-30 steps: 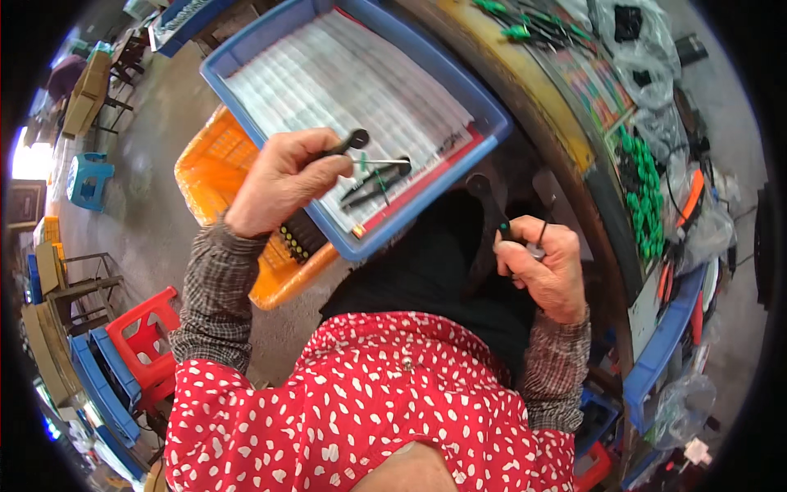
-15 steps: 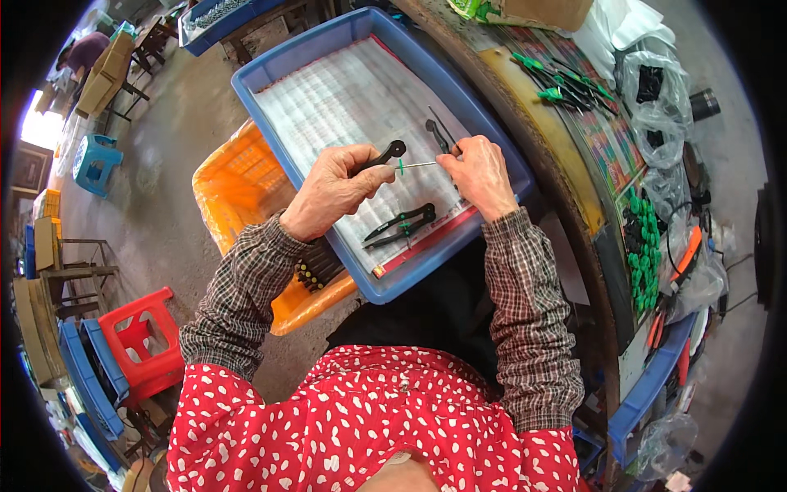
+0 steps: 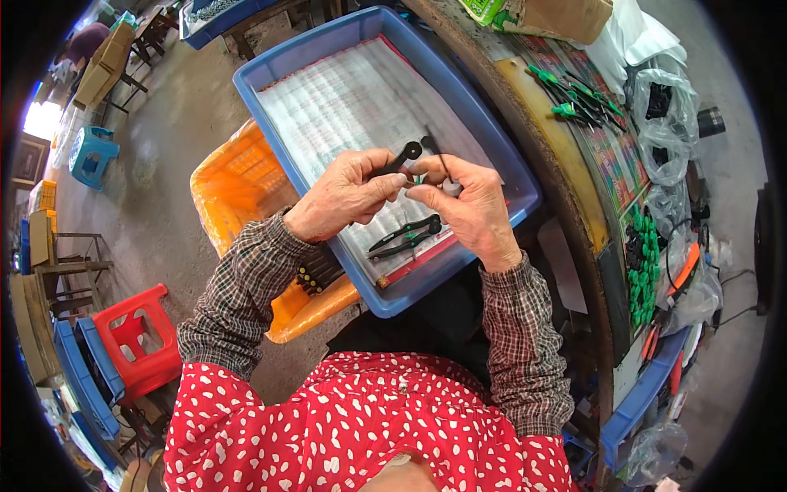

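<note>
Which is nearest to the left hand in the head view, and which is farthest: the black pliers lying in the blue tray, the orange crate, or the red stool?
From the left hand:
1. Black pliers, lying in the blue tray, just right of the hand.
2. Orange crate, under the tray, to the left.
3. Red stool, on the floor, far lower left.

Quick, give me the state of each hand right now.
Left hand: closed on a black metal tool piece with a ring end.
Right hand: fingers pinched at the same spot, over the blue tray; what it holds cannot be told.
</note>
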`<action>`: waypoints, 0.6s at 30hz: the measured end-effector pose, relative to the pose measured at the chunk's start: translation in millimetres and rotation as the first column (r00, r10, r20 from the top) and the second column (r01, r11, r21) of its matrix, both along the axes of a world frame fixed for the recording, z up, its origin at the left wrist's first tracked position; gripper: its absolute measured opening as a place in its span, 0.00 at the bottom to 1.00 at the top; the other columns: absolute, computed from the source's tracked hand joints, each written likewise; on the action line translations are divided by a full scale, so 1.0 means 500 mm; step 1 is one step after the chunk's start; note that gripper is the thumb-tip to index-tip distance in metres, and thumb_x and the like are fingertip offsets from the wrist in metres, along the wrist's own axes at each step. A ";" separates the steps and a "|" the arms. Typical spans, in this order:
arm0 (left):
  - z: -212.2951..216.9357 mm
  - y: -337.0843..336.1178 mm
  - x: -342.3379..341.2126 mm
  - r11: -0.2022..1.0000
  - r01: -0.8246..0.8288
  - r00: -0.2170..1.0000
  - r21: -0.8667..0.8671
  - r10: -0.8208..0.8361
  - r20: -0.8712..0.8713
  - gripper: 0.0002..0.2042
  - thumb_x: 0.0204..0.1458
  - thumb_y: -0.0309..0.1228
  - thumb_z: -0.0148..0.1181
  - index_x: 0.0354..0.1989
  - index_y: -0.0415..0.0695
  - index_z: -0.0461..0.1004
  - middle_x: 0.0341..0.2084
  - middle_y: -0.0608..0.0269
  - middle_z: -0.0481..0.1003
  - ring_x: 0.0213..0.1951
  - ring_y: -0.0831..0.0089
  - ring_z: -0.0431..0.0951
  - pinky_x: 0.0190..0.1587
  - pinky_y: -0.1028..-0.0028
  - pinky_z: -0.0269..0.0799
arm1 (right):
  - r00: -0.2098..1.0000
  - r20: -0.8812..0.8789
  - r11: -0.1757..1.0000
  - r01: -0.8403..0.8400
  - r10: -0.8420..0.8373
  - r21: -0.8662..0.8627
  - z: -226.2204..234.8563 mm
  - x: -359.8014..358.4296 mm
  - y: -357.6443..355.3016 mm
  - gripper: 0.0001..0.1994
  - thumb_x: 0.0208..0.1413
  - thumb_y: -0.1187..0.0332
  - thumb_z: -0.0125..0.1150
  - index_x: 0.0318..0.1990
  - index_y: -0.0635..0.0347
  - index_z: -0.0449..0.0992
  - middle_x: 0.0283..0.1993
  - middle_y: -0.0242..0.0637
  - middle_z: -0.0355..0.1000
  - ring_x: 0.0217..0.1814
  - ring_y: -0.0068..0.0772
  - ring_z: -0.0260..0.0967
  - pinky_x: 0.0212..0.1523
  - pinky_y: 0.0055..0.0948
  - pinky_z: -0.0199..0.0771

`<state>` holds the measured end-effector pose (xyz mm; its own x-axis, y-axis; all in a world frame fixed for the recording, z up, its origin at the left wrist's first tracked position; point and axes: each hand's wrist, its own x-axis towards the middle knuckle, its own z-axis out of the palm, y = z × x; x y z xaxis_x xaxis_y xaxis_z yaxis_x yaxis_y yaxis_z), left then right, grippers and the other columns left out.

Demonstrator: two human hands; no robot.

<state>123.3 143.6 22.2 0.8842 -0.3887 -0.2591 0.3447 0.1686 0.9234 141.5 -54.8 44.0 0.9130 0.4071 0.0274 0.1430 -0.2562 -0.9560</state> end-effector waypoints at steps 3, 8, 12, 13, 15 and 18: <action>-0.008 0.003 0.000 0.998 -0.001 1.000 -0.061 0.000 -0.025 0.09 0.60 0.32 0.55 0.42 0.39 0.72 0.21 0.77 0.63 0.20 0.90 0.58 0.19 0.87 0.53 | 0.982 0.186 0.997 0.014 0.000 -0.073 -0.012 0.001 0.006 0.10 0.49 0.72 0.67 0.39 0.63 0.79 0.24 0.33 0.71 0.25 0.19 0.64 0.26 0.22 0.66; -0.024 0.004 0.002 0.983 -0.061 0.996 -0.173 0.049 -0.072 0.09 0.61 0.30 0.55 0.44 0.38 0.71 0.23 0.76 0.63 0.20 0.89 0.57 0.20 0.87 0.50 | 1.000 -0.019 1.000 0.019 -0.019 0.013 -0.040 0.008 0.005 0.09 0.54 0.70 0.64 0.37 0.68 0.77 0.20 0.26 0.66 0.20 0.16 0.61 0.20 0.21 0.60; -0.022 -0.004 0.004 0.980 -0.092 0.995 -0.177 0.084 -0.052 0.09 0.61 0.29 0.54 0.45 0.37 0.72 0.24 0.75 0.65 0.20 0.89 0.56 0.20 0.87 0.51 | 0.894 -0.444 0.974 0.049 0.056 0.223 -0.033 0.021 -0.007 0.10 0.57 0.67 0.62 0.36 0.67 0.76 0.20 0.24 0.65 0.15 0.11 0.57 0.14 0.16 0.52; -0.021 -0.005 0.005 0.978 -0.101 0.995 -0.183 0.096 -0.038 0.10 0.62 0.29 0.54 0.45 0.36 0.72 0.24 0.74 0.65 0.20 0.89 0.57 0.20 0.87 0.51 | 0.893 -0.447 0.974 0.050 0.056 0.223 -0.032 0.025 -0.009 0.10 0.57 0.67 0.62 0.36 0.67 0.76 0.20 0.24 0.65 0.15 0.11 0.57 0.14 0.16 0.52; -0.019 -0.011 0.009 0.983 -0.120 0.993 -0.140 0.119 -0.016 0.10 0.61 0.29 0.54 0.45 0.36 0.73 0.25 0.74 0.66 0.20 0.89 0.57 0.20 0.87 0.52 | 0.834 -0.546 0.965 0.079 0.074 0.251 -0.030 0.034 -0.012 0.10 0.56 0.68 0.63 0.36 0.67 0.76 0.20 0.25 0.66 0.15 0.11 0.58 0.14 0.16 0.53; -0.005 -0.009 0.016 0.986 -0.156 0.986 -0.062 0.159 0.043 0.10 0.61 0.29 0.54 0.45 0.36 0.72 0.25 0.72 0.67 0.19 0.89 0.58 0.19 0.87 0.52 | 0.901 -0.432 0.975 0.054 0.046 0.216 -0.023 0.036 -0.005 0.09 0.54 0.69 0.65 0.36 0.68 0.76 0.21 0.26 0.68 0.16 0.11 0.58 0.15 0.15 0.55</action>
<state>131.0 139.1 19.6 0.9463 -0.2567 -0.1963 0.2655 0.2712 0.9252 159.3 -57.6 32.3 0.8558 0.4333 -0.2826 -0.2975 -0.0348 -0.9541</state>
